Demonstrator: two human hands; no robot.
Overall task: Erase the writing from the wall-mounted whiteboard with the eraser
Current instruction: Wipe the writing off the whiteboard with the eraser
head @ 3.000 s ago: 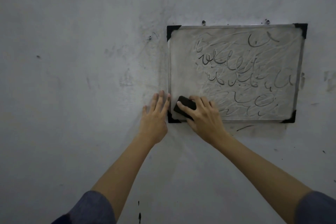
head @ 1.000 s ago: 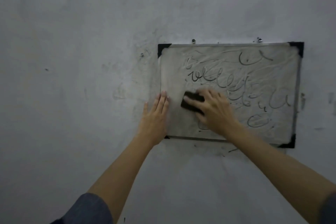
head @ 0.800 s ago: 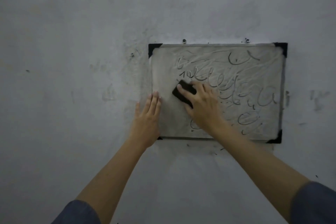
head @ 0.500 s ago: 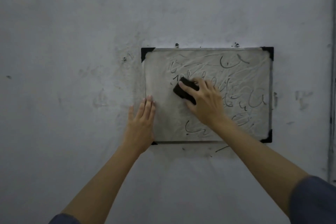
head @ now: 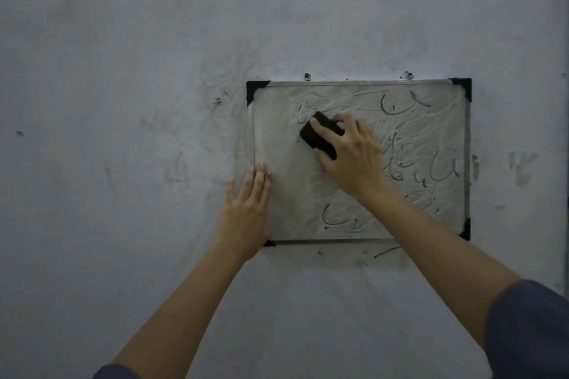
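Both hands are on the whiteboard: the right hand grips the black eraser and presses it near the top left corner, while the left hand lies flat with straight fingers across the left edge. Wiping looks mid-course; writing remains toward the right edge and bottom edge, so the next strokes should sweep there. No containers are visible.

black block eraser | grey-smeared rectangular whiteboard, black corner caps, dark scrawled strokes | scuffed grey plaster wall | blue-grey sleeves
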